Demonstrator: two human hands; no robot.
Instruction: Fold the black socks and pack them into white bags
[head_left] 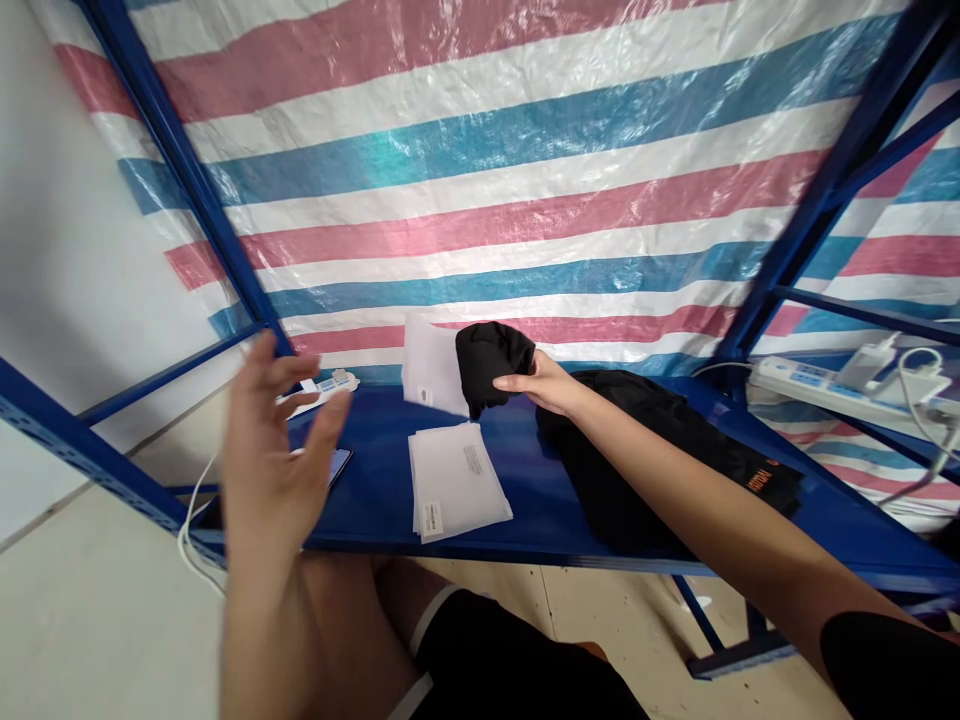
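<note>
A woven plastic tarp [525,180] in pink, blue and white stripes hangs behind a blue metal rack [180,170] and fills most of the view. Its surface shines in patches under bright, even light. The rack's uprights slant in from the left and the right, and thin blue cross-bars join them. Its flat blue shelf [375,490] runs across the middle. To the left of the rack a plain white wall [67,250] meets a floor [82,610] of pale beige tiles with thin dark joints. At the far right, past the upright, a white power strip [802,380] lies with plugs and white cables in it.
</note>
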